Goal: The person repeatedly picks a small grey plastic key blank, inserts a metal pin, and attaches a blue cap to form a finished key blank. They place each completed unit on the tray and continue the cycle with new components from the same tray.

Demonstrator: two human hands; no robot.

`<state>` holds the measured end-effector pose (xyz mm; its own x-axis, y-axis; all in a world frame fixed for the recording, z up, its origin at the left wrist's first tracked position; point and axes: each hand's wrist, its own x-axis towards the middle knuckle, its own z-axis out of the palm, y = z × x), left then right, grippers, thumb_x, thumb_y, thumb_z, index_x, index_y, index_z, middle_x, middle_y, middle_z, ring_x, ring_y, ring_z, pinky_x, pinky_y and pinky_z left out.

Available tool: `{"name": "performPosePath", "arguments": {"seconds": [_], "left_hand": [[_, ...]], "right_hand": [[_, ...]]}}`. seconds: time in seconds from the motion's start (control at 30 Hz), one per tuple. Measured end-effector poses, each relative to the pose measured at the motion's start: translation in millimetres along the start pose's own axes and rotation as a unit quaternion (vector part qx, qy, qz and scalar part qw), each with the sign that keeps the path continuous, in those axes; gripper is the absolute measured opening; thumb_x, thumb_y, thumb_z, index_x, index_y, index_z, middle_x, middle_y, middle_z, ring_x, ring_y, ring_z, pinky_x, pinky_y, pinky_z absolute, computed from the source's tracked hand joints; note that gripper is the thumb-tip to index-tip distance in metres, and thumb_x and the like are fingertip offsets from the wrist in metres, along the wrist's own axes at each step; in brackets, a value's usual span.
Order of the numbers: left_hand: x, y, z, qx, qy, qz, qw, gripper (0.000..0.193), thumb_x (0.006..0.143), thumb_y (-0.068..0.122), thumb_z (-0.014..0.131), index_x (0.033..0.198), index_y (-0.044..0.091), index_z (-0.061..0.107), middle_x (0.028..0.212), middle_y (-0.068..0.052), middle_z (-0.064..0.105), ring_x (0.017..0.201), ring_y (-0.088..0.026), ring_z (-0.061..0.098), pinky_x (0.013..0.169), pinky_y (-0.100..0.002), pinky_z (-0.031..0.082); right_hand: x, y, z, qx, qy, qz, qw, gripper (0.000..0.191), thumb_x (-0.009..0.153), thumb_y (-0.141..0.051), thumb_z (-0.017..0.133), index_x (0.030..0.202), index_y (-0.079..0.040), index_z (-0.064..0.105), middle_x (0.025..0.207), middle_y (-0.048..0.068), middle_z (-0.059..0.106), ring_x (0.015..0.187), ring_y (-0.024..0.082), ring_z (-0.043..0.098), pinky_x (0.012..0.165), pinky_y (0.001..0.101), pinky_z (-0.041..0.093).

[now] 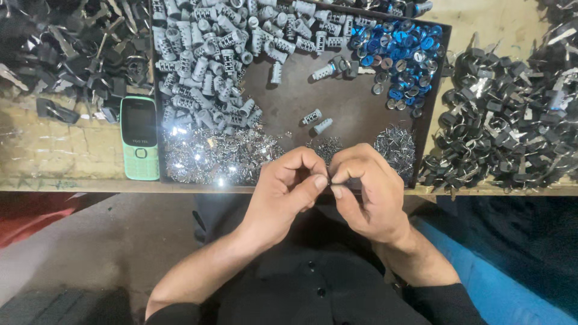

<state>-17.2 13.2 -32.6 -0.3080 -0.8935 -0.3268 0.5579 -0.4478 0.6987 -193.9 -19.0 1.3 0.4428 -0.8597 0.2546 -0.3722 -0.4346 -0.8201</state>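
where the desk's front edge runs, a small part, too small to identify, is pinched jointly by left hand and right hand, just beside the dark tray.

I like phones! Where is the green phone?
In the head view, the green phone lies on the left of the bench, just outside the dark tray's left wall, below a pile of black keys.

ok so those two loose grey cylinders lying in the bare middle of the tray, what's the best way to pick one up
Probably pinch the lower grey cylinder across its ribbed middle, coming straight down from above. It lies flat and tilted on the bare tray floor, apart from its neighbour, so both long sides are free for fingertips.
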Motion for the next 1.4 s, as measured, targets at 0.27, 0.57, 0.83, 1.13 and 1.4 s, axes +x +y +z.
{"name": "performPosePath", "arguments": {"seconds": [0.27, 0.57, 0.83, 1.13, 1.4], "left_hand": [[-4, 4, 1, 0.005, 0.009, 0.000, 1.000, 0.010, 0.102, 0.012, 0.066, 0.100, 0.004, 0.061, 0.083, 0.003, 0.056, 0.067, -0.003, 0.049, 0.057, -0.019, 0.039], [-3, 11, -1, 0.020, 0.001, -0.014, 1.000, 0.010, 0.101, 0.011, 0.066, 0.101, 0.002, 0.062, 0.082, 0.000, 0.061, 0.065, -0.005, 0.055, 0.053, -0.022, 0.045], [0, 4, -1, -0.049, -0.001, -0.035, 0.998, 0.009, 0.102, 0.011, 0.065, 0.102, 0.003, 0.061, 0.081, 0.001, 0.058, 0.064, -0.005, 0.051, 0.054, -0.021, 0.040], [3, -2, 0, -0.073, -0.003, -0.046, 0.996, 0.007, 0.102, 0.010, 0.064, 0.101, 0.004, 0.060, 0.079, 0.002, 0.055, 0.064, -0.006, 0.050, 0.056, -0.022, 0.039], [6, -5, -2, -0.086, 0.003, -0.061, 0.994, 0.007, 0.101, 0.009, 0.063, 0.101, 0.005, 0.057, 0.076, 0.003, 0.051, 0.065, -0.006, 0.045, 0.057, -0.022, 0.034]], "right_hand": [[8, 4, -4, -0.023, -0.017, -0.064, 0.998, 0.018, 0.091, 0.003, 0.070, 0.104, -0.002, 0.058, 0.098, 0.013, 0.066, 0.080, 0.023, 0.064, 0.071, 0.0322, 0.053], [7, 3, -9, -0.026, -0.004, -0.053, 0.998, 0.013, 0.093, 0.002, 0.073, 0.100, 0.000, 0.062, 0.095, 0.012, 0.069, 0.080, 0.022, 0.068, 0.070, 0.0300, 0.054], [-7, 10, -4, 0.211, 0.010, 0.114, 0.971, 0.011, 0.097, 0.008, 0.067, 0.107, 0.003, 0.064, 0.106, 0.014, 0.066, 0.092, 0.015, 0.065, 0.082, 0.0255, 0.055], [4, 9, -21, -0.016, -0.031, 0.089, 0.995, 0.021, 0.086, 0.004, 0.077, 0.104, -0.001, 0.069, 0.103, 0.008, 0.070, 0.093, 0.017, 0.070, 0.082, 0.0277, 0.055], [-17, 16, -66, -0.342, -0.027, 0.109, 0.933, 0.028, 0.073, -0.003, 0.085, 0.098, -0.009, 0.075, 0.093, 0.010, 0.063, 0.081, 0.028, 0.061, 0.071, 0.0398, 0.049]]}}
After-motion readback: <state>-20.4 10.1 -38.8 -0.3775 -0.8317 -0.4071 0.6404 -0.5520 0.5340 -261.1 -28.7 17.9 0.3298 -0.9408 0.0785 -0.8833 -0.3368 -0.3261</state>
